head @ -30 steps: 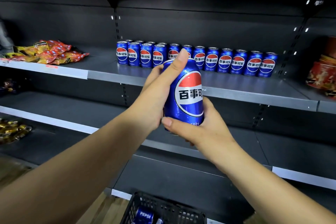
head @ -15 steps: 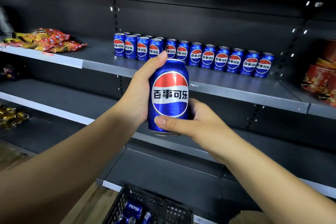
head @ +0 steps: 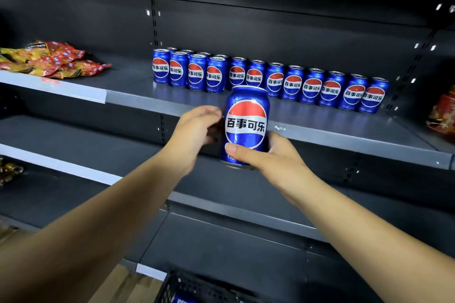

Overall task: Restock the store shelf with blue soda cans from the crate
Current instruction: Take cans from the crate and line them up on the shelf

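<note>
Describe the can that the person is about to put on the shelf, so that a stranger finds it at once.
On the dark store shelving, find the grey shelf with a row of blue cans at its back. In front of that row, one can is in the air, gripped low by the right hand. Unlike the others, it rests on nothing.

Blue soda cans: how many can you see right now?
18: 12 in the front line on the shelf, tops of 4 more behind its left end, 1 held can in the right hand, 1 partly visible in the crate. More may be hidden.
</note>
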Tool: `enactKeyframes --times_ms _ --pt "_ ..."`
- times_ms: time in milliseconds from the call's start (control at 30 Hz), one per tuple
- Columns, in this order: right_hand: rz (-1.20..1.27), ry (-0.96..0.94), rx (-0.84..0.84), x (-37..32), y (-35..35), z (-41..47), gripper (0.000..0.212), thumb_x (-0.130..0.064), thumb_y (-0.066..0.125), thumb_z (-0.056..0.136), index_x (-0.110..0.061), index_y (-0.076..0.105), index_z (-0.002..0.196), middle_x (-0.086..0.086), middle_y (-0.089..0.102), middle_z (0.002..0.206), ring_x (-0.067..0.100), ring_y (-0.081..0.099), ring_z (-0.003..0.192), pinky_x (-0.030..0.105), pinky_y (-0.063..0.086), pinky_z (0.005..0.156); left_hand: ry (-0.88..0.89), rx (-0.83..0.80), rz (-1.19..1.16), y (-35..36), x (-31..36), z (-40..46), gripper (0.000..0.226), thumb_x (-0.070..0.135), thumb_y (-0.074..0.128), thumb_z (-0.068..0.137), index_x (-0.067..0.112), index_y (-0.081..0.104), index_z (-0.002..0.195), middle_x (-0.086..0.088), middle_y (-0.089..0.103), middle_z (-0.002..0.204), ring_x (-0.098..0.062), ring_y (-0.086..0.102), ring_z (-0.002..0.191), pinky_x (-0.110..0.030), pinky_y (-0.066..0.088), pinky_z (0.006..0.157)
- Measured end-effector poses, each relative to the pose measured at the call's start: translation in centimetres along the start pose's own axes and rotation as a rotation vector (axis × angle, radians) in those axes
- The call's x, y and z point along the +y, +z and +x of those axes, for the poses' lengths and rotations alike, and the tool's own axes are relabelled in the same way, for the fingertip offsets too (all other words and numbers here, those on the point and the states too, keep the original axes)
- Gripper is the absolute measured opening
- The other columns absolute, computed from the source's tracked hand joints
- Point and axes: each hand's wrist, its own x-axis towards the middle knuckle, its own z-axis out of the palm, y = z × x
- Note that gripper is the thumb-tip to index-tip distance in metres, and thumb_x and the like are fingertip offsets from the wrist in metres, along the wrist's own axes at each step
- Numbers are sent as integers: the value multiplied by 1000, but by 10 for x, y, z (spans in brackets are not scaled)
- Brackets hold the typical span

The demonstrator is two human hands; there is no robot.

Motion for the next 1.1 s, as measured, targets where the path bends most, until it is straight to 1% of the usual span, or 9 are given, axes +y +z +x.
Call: enactKeyframes --times_ms 67,200,267,367,467,600,800,967,1100 --pt "-12 19 49 -2 7 23 35 -21 81 70 -16 66 101 1 73 96 15 68 90 17 54 73 11 -14 61 -12 -2 26 20 6 51 91 18 63 79 2 67 81 -21 61 87 -43 46 89" --pt "-29 38 163 -7 23 71 30 -15 83 67 -20 64 90 -3 72 88 6 65 75 10 51 63 8 -47 206 -25 -5 81 26 5 50 90 21 62 74 3 65 76 -13 61 76 -29 49 76" --pt "-42 37 209 -9 33 96 26 -13 83 67 -21 64 84 -5 71 83 4 64 73 12 51 66 26 -41 327 -33 -11 112 24 6 50 87 21 63 74 1 66 81 -19 63 84 -32 50 79" --pt "-77 60 305 -7 44 135 36 -17 84 65 -16 66 96 -2 71 91 10 66 85 21 53 75 57 -32 467 -43 -16 150 16 8 51 85 18 64 84 2 65 88 -18 60 89 -29 47 81" --pt "-113 75 404 -3 50 176 53 -15 87 60 -9 64 107 2 71 97 17 67 92 31 54 83 68 -68 418 -49 -18 182 15 8 53 85 19 64 81 3 65 84 -17 58 89 -28 45 82" --pt "-129 68 481 1 47 228 59 -4 87 57 -3 62 110 6 70 101 19 66 96 33 53 89 117 -144 427 -53 -22 215 26 10 54 86 28 57 68 11 61 77 -14 57 87 -24 41 79" --pt "-154 118 545 15 41 270 55 -2 85 61 -7 52 104 3 65 99 18 61 95 32 50 91 158 -189 499 -51 -44 246 15 9 52 87 18 63 83 8 62 83 -10 54 81 -15 38 63" --pt "-139 172 589 37 38 285 60 -4 85 62 -7 49 109 8 66 104 23 62 99 29 48 85 85 -197 488 -45 -63 258 14 9 52 86 14 65 90 0 63 93 -13 53 83 -21 38 73" --pt "-196 168 527 37 34 289 65 -8 86 63 -11 42 111 2 61 106 18 57 99 25 42 85 8 -240 482 -43 -63 270 12 10 53 84 16 62 80 -1 63 87 -20 58 87 -30 46 79"
